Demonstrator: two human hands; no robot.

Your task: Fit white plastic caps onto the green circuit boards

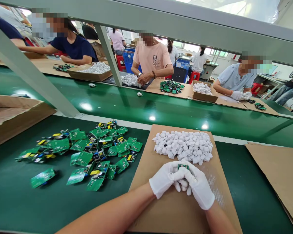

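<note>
My left hand (164, 178) and my right hand (197, 183), both in white gloves, meet over a cardboard sheet (158, 214). Their fingers close together around a small green circuit board (183, 166), whose top edge shows between them. The rest of the board is hidden by the gloves. Just beyond my hands lies a heap of small white pieces (183, 144) on the cardboard; their exact kind is unclear. To the left, many loose green circuit boards (81, 159) with yellow and blue parts are spread on the dark green work surface (19, 204).
A cardboard box (21, 123) stands at the far left, and cardboard sheets (280, 175) lie at the right. A green conveyor belt (127, 107) crosses beyond a white rail. A slanted metal post (34, 68) rises at left. Several people work across the belt with similar piles.
</note>
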